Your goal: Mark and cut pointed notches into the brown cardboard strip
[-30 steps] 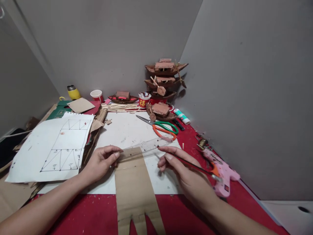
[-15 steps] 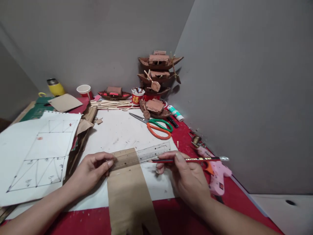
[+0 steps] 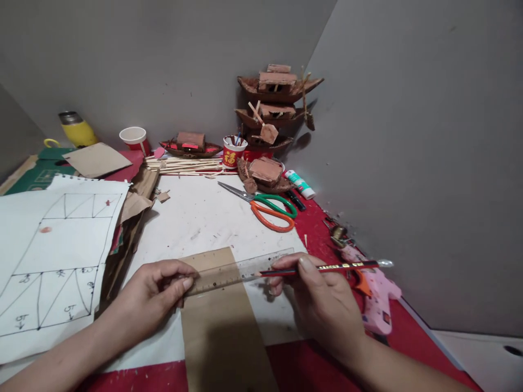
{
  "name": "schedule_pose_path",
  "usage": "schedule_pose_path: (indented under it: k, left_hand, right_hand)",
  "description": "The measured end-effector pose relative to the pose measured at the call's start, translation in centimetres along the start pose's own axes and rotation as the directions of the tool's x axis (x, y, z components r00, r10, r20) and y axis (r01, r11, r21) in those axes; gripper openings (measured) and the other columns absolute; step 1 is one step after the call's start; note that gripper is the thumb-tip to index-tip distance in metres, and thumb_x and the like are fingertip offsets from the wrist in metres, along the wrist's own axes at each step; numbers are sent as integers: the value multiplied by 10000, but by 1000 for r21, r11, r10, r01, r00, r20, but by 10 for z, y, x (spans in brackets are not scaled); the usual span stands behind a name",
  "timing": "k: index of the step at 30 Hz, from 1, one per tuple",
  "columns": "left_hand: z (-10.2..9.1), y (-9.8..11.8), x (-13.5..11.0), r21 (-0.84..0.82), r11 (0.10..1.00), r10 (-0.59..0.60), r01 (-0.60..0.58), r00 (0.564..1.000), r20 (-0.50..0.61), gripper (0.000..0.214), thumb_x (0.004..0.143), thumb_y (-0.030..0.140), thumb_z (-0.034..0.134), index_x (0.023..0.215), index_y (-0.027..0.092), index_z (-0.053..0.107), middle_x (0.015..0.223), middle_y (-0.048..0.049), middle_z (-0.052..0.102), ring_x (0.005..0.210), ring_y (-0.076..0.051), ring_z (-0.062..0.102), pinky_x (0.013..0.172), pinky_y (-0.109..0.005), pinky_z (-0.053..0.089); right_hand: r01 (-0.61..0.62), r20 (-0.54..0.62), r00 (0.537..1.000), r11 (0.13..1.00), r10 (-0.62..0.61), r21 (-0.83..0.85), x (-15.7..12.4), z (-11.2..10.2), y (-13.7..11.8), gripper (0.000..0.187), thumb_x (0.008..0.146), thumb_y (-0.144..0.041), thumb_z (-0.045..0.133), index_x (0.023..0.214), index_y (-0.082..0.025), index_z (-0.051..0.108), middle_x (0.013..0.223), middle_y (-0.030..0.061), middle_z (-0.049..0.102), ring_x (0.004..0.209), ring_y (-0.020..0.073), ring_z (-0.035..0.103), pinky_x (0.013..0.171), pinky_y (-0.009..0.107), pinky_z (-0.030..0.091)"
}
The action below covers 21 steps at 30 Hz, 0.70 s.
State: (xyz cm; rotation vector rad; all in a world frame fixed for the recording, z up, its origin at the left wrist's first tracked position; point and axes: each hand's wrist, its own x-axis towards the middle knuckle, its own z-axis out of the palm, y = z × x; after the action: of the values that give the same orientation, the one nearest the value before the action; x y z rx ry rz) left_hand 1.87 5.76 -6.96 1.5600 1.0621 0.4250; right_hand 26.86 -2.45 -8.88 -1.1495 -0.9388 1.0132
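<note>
My left hand [image 3: 163, 291] is closed, thumb and fingers pinching the left end of a clear ruler [image 3: 220, 276]. The ruler lies slanted across a strip of brown cardboard [image 3: 223, 326], its right end reaching past the strip over white paper. In my right hand [image 3: 322, 299] is a red and black pencil [image 3: 343, 267], gripped between thumb and fingers, its tip pointing left just above the ruler. My right fingertips are close to the ruler's right end; whether they touch it I cannot tell.
At left, a sheet with line drawings [image 3: 61, 245] lies on stacked cardboard. Scissors [image 3: 273, 212] rest beyond the ruler. Model boats [image 3: 280, 87] and a paper cup [image 3: 235, 152] stand at the back; thin sticks [image 3: 183, 165] lie there too. A pink glue gun [image 3: 379, 302] is at right.
The ruler has slid slightly down along the cardboard strip, with my left hand still on it. My right hand and pencil stay near its right end. The view has shifted slightly.
</note>
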Motion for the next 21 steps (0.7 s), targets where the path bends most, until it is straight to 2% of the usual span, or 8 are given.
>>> schedule_pose_path:
  k: [7, 16, 21]
  left_hand:
    - [2, -2, 0, 55, 998, 37, -36, 999, -12, 262, 843, 372, 554, 853, 151, 694, 640, -6, 593, 568, -123, 489, 540, -234, 394]
    - [-1, 3, 1, 81, 996, 24, -24, 1000, 6, 284, 828, 378, 559, 852, 139, 711, 692, -40, 647, 617, -143, 524, 589, -253, 425]
    - [-4, 4, 1, 80, 996, 30, -32, 999, 31, 271, 853, 338, 549, 895, 149, 738, 723, -35, 646, 600, -124, 510, 566, -240, 413]
  right_hand:
    - [-31, 19, 999, 999, 31, -31, 1, 0, -2, 350, 948, -488, 538, 863, -201, 720, 626, 9, 704, 609, 144, 639, 638, 223, 500]
    - [-44, 13, 999, 998, 45, -46, 0, -1, -1, 338, 953, -470, 537, 864, -196, 715, 633, 9, 694, 613, 144, 638, 624, 223, 502]
    - [-59, 7, 998, 997, 60, -52, -1, -1, -2, 328, 936, -466, 562, 860, -185, 713, 639, 23, 693, 599, 163, 637, 607, 252, 510]
